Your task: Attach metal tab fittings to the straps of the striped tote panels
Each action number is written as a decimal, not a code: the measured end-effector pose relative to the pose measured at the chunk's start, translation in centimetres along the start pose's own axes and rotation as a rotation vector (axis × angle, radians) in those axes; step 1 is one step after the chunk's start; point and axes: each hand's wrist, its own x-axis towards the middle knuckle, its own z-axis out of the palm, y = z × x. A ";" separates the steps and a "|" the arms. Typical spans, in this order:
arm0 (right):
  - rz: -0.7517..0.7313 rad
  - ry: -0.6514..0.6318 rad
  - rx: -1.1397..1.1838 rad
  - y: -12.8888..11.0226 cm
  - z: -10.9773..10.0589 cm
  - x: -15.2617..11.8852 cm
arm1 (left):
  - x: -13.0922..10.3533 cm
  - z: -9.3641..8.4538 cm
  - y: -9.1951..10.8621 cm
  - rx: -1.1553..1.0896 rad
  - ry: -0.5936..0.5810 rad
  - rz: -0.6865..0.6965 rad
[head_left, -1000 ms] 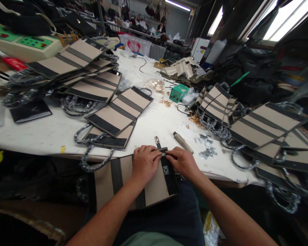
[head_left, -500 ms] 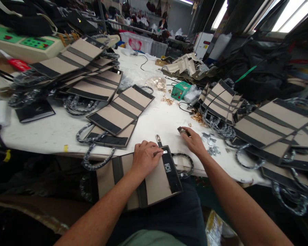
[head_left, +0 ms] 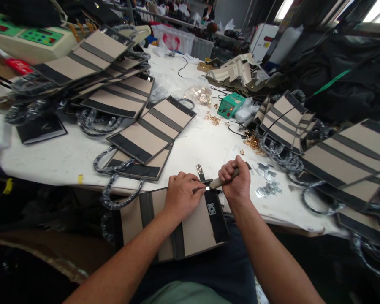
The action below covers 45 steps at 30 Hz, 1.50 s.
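A beige and black bag panel (head_left: 196, 223) lies across my lap against the table edge. My left hand (head_left: 184, 192) rests on its upper part, with thumb and finger pinched at a small pale metal piece (head_left: 207, 188) near the top edge. My right hand (head_left: 236, 177) is wrapped round a tool with a pale handle (head_left: 219, 182), whose end meets the panel beside that metal piece. A square metal plate (head_left: 212, 209) sits on the black strip. Beyond the top edge sticks out a strap with a metal clasp (head_left: 199, 169).
Stacked bag panels with wrapped handles stand at the left (head_left: 117, 97) and right (head_left: 345, 152). Thin metal plates (head_left: 266, 189) lie right of my right hand. Behind are gold fittings (head_left: 253, 142) and a green box (head_left: 231, 105) with cables.
My right hand has come left and down to the panel's top edge, and the tool now shows clearly in its fist. My left hand has stayed on the panel. The view has shifted slightly.
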 end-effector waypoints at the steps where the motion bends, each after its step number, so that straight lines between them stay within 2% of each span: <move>1: 0.004 0.002 0.007 0.1 -0.1 0.1 | 0.0 0.0 0.0 -0.005 0.002 0.000; 7: -0.057 -0.076 -0.090 0.5 0.4 -0.6 | 0.2 -0.1 0.0 -0.020 0.000 -0.001; 12: -0.185 -0.237 -0.437 1.7 0.6 -2.4 | 0.1 0.0 -0.1 -0.007 -0.015 -0.008; 15: -0.244 -0.282 -0.602 2.0 0.2 -3.1 | 0.4 -0.4 -0.3 0.016 -0.025 -0.053; 17: -0.273 -0.298 -0.642 1.9 0.1 -3.4 | 0.8 -1.0 -0.4 0.043 -0.079 -0.074; 21: -0.292 -0.324 -0.639 1.6 0.1 -3.5 | 2.4 -2.6 -0.2 0.105 -0.312 -0.143; 24: -0.289 -0.316 -0.582 1.7 0.0 -3.3 | 3.8 -3.0 0.1 0.134 -0.403 -0.213; 29: -0.258 -0.306 -0.565 1.4 0.1 -2.7 | 5.2 -2.4 0.1 0.099 -0.465 -0.305; 33: -0.294 -0.311 -0.494 -0.7 1.6 -2.8 | 5.4 -2.5 -0.1 0.068 -0.482 -0.338; 36: -0.348 -0.368 -0.395 -1.8 2.7 -3.1 | 5.5 -2.7 -0.1 0.047 -0.488 -0.340; 38: -0.332 -0.391 -0.433 -1.5 2.8 -3.3 | 5.5 -2.8 -0.1 0.041 -0.484 -0.344; 42: -0.246 -0.353 -0.584 0.1 1.8 -3.3 | 5.3 -2.7 -0.1 0.038 -0.477 -0.354; 45: -0.274 -0.348 -0.536 0.2 1.4 -3.0 | 5.3 -2.5 -0.3 0.031 -0.471 -0.347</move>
